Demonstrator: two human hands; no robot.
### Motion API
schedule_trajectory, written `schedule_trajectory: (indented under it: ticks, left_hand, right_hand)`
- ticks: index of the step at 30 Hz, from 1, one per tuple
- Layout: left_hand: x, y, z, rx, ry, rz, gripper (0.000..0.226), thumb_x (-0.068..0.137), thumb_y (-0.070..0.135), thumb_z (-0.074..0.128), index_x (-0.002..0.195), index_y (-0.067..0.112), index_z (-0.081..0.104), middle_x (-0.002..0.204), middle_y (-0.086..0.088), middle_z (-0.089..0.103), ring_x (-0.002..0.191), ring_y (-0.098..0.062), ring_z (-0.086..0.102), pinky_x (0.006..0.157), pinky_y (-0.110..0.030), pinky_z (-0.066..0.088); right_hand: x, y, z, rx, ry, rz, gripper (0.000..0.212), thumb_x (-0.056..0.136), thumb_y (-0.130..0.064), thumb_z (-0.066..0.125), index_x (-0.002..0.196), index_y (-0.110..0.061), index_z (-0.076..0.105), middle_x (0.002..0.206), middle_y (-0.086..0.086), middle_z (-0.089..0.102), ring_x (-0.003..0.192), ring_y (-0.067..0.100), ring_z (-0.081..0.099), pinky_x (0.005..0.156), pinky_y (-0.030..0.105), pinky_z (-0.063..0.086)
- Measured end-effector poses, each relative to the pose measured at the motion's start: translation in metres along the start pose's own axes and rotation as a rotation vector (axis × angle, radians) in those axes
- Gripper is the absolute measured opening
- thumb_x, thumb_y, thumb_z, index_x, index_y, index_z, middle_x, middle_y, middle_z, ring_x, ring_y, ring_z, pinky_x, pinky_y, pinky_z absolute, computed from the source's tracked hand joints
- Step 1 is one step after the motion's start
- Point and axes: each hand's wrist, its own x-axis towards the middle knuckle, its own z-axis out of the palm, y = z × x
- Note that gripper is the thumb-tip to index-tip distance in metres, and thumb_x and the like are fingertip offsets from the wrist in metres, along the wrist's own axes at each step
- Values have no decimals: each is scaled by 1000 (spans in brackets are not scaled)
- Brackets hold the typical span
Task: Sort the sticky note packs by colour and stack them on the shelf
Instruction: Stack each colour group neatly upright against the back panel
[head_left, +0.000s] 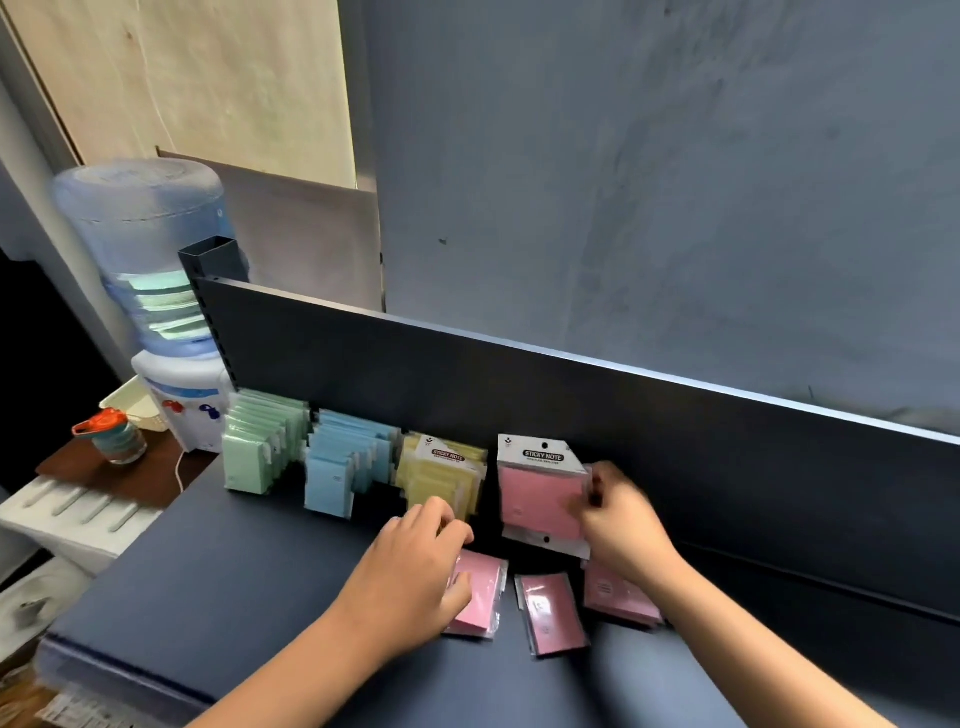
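- On the dark blue metal shelf (218, 582) I see four rows of sticky note packs leaning against its far back panel: green packs (257, 449) at the far left, then light blue packs (343, 465), then yellow packs (444, 475), each row touching the next.
- My right hand (621, 519) pinches the right edge of an upright pink sticky note pack (540, 491) with a white "STICKY NOTE" header, standing right of the yellow row with a small gap between.
- My left hand (415, 556) has curled fingers resting on a flat pink pack (480, 592) near the yellow row; I cannot tell whether it grips it.
- Two more flat pink packs lie nearer: one in the middle (553, 613), one under my right wrist (618, 597).
- Left of the shelf I see a water dispenser with a blue bottle (150, 270) and an orange-lidded cup (111, 436).
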Motion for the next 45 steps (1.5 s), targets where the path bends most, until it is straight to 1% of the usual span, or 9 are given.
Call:
schedule_trajectory:
  ticks: [5, 12, 16, 21, 25, 30, 34, 38, 45]
  left_hand:
    - [-2, 2, 3, 39, -284, -64, 61, 91, 50, 47, 148, 28, 38, 134, 6, 42, 109, -22, 57, 91, -34, 46]
    - [-2, -1, 10, 2, -419, -65, 84, 83, 54, 57, 155, 31, 21, 154, 7, 28, 124, -26, 56, 98, -41, 50]
    - [0, 0, 13, -20, -439, -74, 85, 84, 59, 56, 156, 32, 20, 158, 6, 25, 123, -30, 57, 98, -43, 50]
    - [4, 0, 18, -33, -454, -83, 86, 89, 61, 55, 159, 31, 15, 162, 6, 19, 128, -31, 55, 103, -42, 47]
    - [11, 0, 20, -123, -464, -106, 90, 80, 62, 65, 155, 34, 24, 148, 6, 34, 125, -25, 55, 102, -38, 48]
    - [13, 4, 19, -116, -470, -156, 100, 66, 62, 76, 149, 28, 32, 126, 2, 33, 105, -27, 62, 89, -37, 52]
    - [10, 5, 17, -178, -456, -168, 85, 64, 61, 81, 132, 28, 42, 115, 6, 27, 92, -21, 60, 83, -36, 54]
    - [5, 7, 17, -264, -453, -176, 71, 70, 55, 76, 126, 31, 40, 115, 7, 24, 87, -18, 59, 80, -32, 53]
    - [2, 12, 16, -354, -407, -209, 44, 82, 35, 56, 124, 31, 44, 116, 12, 33, 90, -15, 58, 79, -33, 52]
  right_hand:
    - [6, -6, 18, -329, 75, -55, 32, 94, -50, 67, 99, -22, 53, 92, -2, 70, 86, 28, 69, 68, 37, 52]
    - [2, -1, 14, -709, 155, -115, 52, 89, -75, 52, 92, -24, 59, 95, -4, 69, 90, 24, 67, 63, 32, 44]
    - [4, 7, -14, -623, -143, -84, 45, 88, -66, 61, 96, -22, 65, 98, -1, 65, 91, 22, 62, 73, 34, 51]
    - [-6, 22, -45, -767, -507, -19, 90, 75, -64, 71, 151, -23, 48, 143, 2, 53, 131, 26, 51, 109, 36, 45]
    - [-12, 30, -36, -864, -517, 12, 85, 74, -50, 75, 147, -19, 47, 138, 3, 49, 135, 29, 41, 110, 33, 42]
    - [-14, 31, -42, -877, -520, 41, 92, 63, -69, 85, 134, -20, 53, 130, 3, 54, 121, 27, 53, 99, 33, 47]
    - [-24, 32, -40, -793, -504, -42, 65, 67, -55, 85, 112, -23, 50, 111, -3, 45, 98, 22, 61, 87, 38, 55]
    - [-27, 25, -43, -717, -508, -109, 36, 85, -43, 65, 103, -21, 45, 108, 1, 48, 94, 23, 58, 85, 38, 51]
    - [-13, 6, -59, -663, -373, -247, 21, 81, -39, 58, 95, -25, 55, 100, -2, 54, 86, 20, 60, 80, 40, 54]
